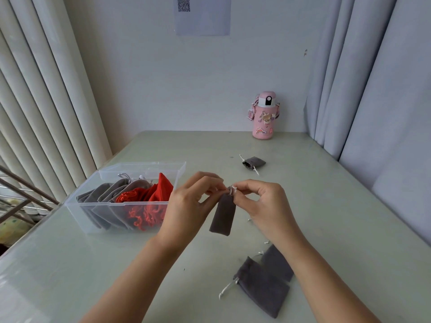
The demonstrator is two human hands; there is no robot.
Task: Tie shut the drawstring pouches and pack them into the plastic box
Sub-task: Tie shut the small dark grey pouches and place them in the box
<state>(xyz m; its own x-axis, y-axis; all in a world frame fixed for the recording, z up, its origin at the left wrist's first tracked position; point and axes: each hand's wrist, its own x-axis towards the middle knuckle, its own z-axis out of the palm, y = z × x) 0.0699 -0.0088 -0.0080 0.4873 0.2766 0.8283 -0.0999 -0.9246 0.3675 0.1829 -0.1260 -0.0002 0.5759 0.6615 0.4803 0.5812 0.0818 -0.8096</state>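
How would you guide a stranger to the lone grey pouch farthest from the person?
Start at the pink bottle at the far edge of the table. Just in front of it, slightly left, lies a small grey pouch. Unlike the pair of flat grey pouches nearest the person, it lies alone, short and rumpled.

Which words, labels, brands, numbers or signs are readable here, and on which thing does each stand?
No text can be read.
Paper sheet on the wall: a square code pattern, blurred, not readable.
Pink water bottle: stickers, too small to read.
Plastic box and pouches: no print visible.
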